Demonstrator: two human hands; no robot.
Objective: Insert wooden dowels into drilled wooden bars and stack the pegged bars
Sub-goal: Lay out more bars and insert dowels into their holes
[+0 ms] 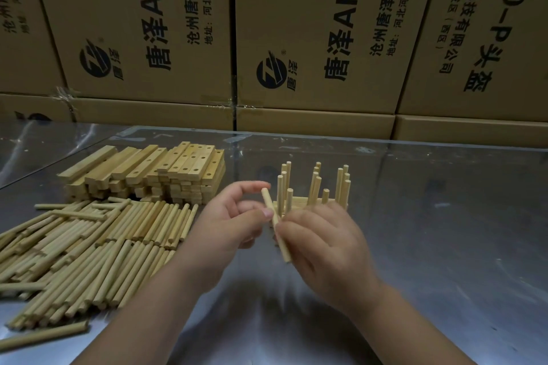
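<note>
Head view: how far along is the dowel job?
Done: a few pegged bars stand finished, dowels upright. In hand: left hand and right hand pinch one dowel. Remaining: a large stack of drilled bars and a big pile of loose dowels, so early on.

We take this for a warehouse or small factory work station. Behind the bench we see a wall of stacked cardboard cartons (296,24), all alike, each printed with the same company logo (95,58), Chinese lettering and a product code, and sealed with clear tape (66,95). The bench has a shiny, scuffed sheet-metal tabletop (430,216). On it lies stock in bulk: a heap of loose dowels (74,246) and a stack of drilled wooden bars (148,175).
</note>
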